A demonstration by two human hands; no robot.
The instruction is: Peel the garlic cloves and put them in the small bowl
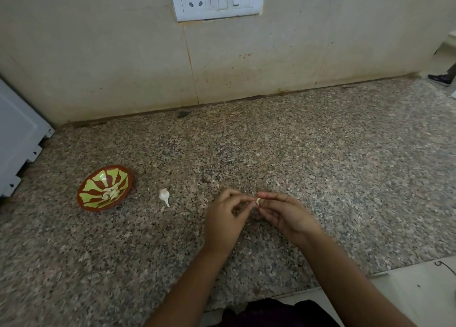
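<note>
A person's left hand [225, 218] and right hand [283, 215] both pinch one garlic clove [257, 201] at their fingertips, well right of the small bowl [97, 178], which holds peeled cloves [112, 193]. A garlic head [164, 195] lies just right of the bowl. The tiny clove could slip from so fine a grip and drop short of the bowl.

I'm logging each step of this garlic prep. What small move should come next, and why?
Probably pull off whatever skin remains on the garlic clove: the left hand and right hand both pinch it above the counter, well right of the small bowl that holds peeled cloves.
</note>
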